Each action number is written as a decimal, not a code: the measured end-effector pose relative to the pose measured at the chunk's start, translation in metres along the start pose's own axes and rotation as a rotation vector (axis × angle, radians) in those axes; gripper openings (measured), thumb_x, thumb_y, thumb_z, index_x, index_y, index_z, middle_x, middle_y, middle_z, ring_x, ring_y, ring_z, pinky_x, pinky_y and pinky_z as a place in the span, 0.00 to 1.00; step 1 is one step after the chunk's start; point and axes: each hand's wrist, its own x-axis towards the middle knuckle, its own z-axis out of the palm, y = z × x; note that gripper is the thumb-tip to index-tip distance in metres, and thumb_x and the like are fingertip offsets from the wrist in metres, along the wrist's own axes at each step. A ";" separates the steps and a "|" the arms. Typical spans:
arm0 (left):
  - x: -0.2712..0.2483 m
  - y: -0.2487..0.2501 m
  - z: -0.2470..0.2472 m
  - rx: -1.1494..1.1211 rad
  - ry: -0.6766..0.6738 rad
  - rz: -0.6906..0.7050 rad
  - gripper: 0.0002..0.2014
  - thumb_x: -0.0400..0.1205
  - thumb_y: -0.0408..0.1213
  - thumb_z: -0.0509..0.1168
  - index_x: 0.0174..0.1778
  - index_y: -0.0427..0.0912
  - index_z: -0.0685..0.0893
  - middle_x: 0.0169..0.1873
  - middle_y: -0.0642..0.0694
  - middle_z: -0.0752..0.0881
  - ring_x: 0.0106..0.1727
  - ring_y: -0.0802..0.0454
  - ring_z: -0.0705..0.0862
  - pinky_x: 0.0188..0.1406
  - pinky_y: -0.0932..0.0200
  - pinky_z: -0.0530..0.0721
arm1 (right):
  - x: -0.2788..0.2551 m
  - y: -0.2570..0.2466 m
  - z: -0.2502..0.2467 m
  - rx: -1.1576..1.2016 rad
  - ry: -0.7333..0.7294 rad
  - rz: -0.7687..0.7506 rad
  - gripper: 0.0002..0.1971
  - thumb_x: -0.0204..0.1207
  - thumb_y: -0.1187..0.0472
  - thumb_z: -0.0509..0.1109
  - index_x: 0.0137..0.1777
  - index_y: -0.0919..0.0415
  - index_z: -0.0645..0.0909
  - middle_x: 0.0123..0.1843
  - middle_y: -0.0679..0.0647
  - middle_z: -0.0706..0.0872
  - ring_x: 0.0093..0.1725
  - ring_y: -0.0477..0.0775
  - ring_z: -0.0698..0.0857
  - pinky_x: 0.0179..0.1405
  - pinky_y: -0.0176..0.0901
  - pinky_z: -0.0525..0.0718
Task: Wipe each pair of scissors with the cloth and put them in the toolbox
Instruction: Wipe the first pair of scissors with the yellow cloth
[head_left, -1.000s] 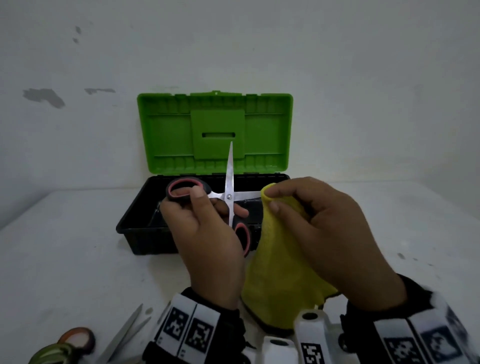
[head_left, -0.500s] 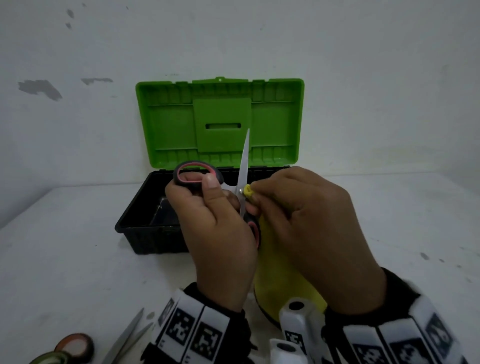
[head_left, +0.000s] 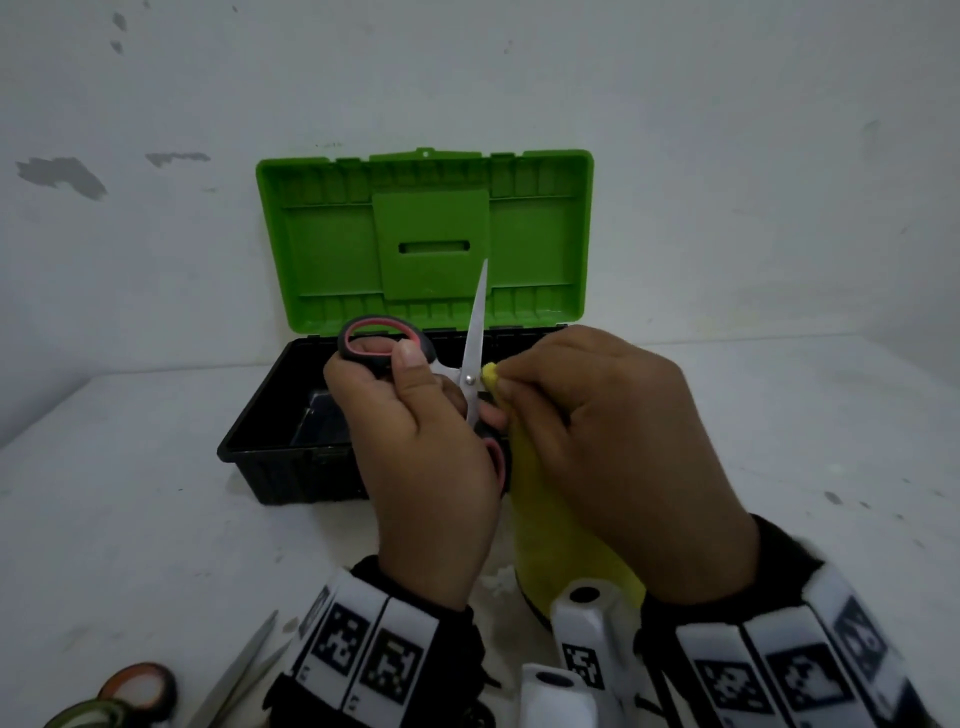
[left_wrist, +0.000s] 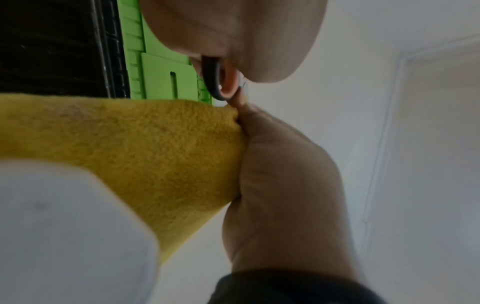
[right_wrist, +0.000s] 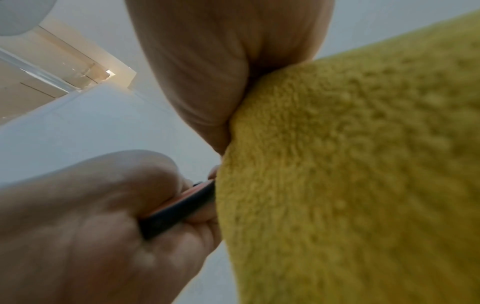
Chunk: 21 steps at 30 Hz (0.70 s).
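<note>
A pair of scissors (head_left: 475, 332) with black and pink handles is held above the toolbox, blades spread, one blade pointing up. My left hand (head_left: 415, 441) grips its handles (left_wrist: 223, 82), thumb on the upper loop. My right hand (head_left: 597, 431) pinches a yellow cloth (head_left: 550, 540) around the other blade, right beside the pivot; that blade is hidden by cloth and fingers. The toolbox (head_left: 249, 452) stands behind with its green lid (head_left: 431, 234) raised. In the right wrist view the cloth (right_wrist: 350, 164) fills the right side, next to the black handle (right_wrist: 176, 205).
Another pair of scissors (head_left: 234, 670) with orange and green handle loops (head_left: 137, 688) lies on the white table (head_left: 130, 519) at the front left. A white wall rises close behind the toolbox.
My right hand has slid the cloth left along the sideways blade, up to the pivot. The scissors have tilted slightly to the right in my left hand.
</note>
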 end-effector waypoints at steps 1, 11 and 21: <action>0.000 0.000 0.001 -0.011 -0.010 -0.011 0.08 0.91 0.40 0.50 0.49 0.44 0.69 0.25 0.55 0.74 0.20 0.61 0.74 0.21 0.64 0.75 | 0.000 0.003 -0.001 -0.008 0.004 0.019 0.05 0.76 0.62 0.73 0.43 0.60 0.91 0.40 0.51 0.89 0.40 0.50 0.86 0.41 0.51 0.86; 0.003 0.005 0.000 -0.046 -0.041 -0.023 0.07 0.92 0.38 0.49 0.50 0.44 0.69 0.24 0.53 0.74 0.19 0.61 0.77 0.19 0.66 0.76 | 0.002 0.001 -0.009 -0.010 0.035 0.110 0.04 0.77 0.60 0.75 0.45 0.55 0.91 0.41 0.46 0.90 0.41 0.43 0.85 0.44 0.36 0.83; 0.022 0.023 -0.002 -0.106 -0.023 0.036 0.09 0.91 0.42 0.51 0.47 0.49 0.73 0.25 0.53 0.75 0.26 0.55 0.76 0.27 0.59 0.79 | 0.024 -0.026 -0.028 0.152 0.104 0.127 0.03 0.75 0.56 0.78 0.47 0.50 0.89 0.41 0.38 0.88 0.45 0.38 0.85 0.43 0.25 0.81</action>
